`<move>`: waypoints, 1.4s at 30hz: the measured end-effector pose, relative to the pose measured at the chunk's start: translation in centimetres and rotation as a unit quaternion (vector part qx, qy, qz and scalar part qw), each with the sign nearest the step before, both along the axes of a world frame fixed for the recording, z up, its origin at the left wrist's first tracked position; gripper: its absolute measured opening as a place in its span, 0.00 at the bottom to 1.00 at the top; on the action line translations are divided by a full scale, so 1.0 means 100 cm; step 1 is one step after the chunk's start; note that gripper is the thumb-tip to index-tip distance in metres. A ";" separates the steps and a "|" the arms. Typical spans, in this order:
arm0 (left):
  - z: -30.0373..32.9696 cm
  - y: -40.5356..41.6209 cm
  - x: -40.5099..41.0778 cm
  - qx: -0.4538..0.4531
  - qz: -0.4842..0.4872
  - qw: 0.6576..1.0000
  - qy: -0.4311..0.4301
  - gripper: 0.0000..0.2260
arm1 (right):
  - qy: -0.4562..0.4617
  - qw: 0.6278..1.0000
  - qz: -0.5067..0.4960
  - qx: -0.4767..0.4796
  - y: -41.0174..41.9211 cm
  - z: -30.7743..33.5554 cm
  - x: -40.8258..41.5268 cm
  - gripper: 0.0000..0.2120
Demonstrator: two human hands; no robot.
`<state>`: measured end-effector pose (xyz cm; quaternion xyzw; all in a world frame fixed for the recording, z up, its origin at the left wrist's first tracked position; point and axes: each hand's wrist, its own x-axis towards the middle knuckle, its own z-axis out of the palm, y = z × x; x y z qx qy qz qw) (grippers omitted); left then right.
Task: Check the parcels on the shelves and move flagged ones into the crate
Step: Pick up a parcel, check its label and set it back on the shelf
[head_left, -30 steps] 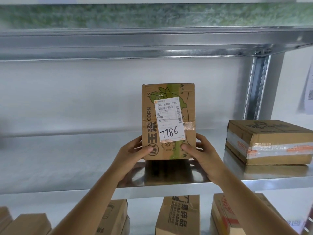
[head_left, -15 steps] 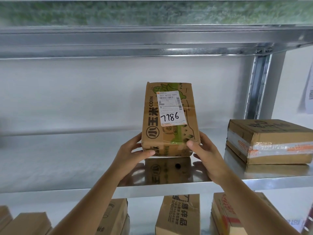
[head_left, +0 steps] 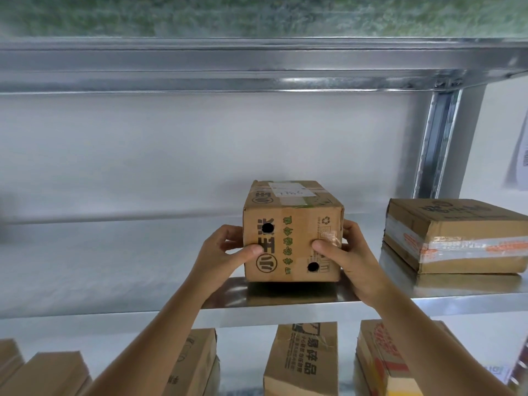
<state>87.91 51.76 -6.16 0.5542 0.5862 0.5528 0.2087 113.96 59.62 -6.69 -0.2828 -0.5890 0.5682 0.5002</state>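
Observation:
A brown cardboard parcel (head_left: pixel 293 238) with green print and two round black holes sits flat near the front edge of the metal shelf (head_left: pixel 114 281). Its white label now faces up, hardly readable. My left hand (head_left: pixel 225 252) grips the parcel's left side, thumb on the front face. My right hand (head_left: pixel 347 258) grips the right side, thumb pressed on the front. No crate is in view.
A flat taped parcel (head_left: pixel 457 235) lies on the same shelf to the right, close to my right hand. A steel upright (head_left: pixel 440 144) stands behind it. Several cardboard parcels (head_left: pixel 303 361) fill the shelf below. A steel beam (head_left: pixel 257 67) runs overhead.
The parcel stood on end with its label "7786" facing me; both hands have tipped it back and down so it lies flat on the shelf, label upward.

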 end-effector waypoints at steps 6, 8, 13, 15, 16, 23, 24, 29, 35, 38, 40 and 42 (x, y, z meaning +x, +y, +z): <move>-0.003 0.000 -0.002 -0.028 -0.030 0.999 0.013 0.18 | -0.004 1.000 0.011 -0.019 0.000 -0.001 0.000 0.36; -0.004 0.001 -0.003 -0.033 -0.044 0.998 0.005 0.20 | -0.012 1.000 0.008 -0.016 -0.001 -0.001 0.000 0.36; -0.008 0.003 -0.005 -0.040 -0.072 0.997 0.003 0.24 | -0.030 0.999 0.004 -0.011 -0.011 0.004 -0.001 0.38; -0.009 0.005 -0.007 -0.039 -0.084 0.995 -0.021 0.28 | -0.022 1.000 0.005 0.001 -0.014 0.005 -0.002 0.40; -0.010 0.005 -0.007 -0.037 -0.094 0.994 -0.042 0.29 | -0.019 1.000 0.004 0.007 -0.017 0.006 -0.003 0.42; -0.008 0.009 -0.011 -0.013 -0.134 0.991 -0.019 0.49 | -0.005 0.999 0.014 0.037 -0.030 0.012 -0.006 0.27; -0.008 0.010 -0.011 -0.012 -0.139 0.990 -0.016 0.47 | -0.015 0.999 0.009 0.040 -0.032 0.013 -0.007 0.27; -0.002 -0.001 0.000 0.047 -0.062 0.997 -0.011 0.42 | -0.040 0.997 -0.038 0.052 -0.034 0.011 -0.009 0.31; 0.044 -0.012 0.006 0.092 0.164 0.916 0.356 0.40 | -0.299 0.857 -0.253 0.335 -0.024 0.028 0.027 0.42; 0.077 -0.016 0.034 0.120 0.246 0.832 0.483 0.38 | -0.478 0.705 -0.279 0.443 -0.011 0.052 0.058 0.41; 0.086 -0.014 0.069 0.127 0.284 0.785 0.535 0.38 | -0.522 0.653 -0.289 0.466 -0.007 0.066 0.083 0.42; 0.089 -0.008 0.112 0.122 0.308 0.753 0.569 0.38 | -0.549 0.630 -0.292 0.466 0.001 0.076 0.115 0.41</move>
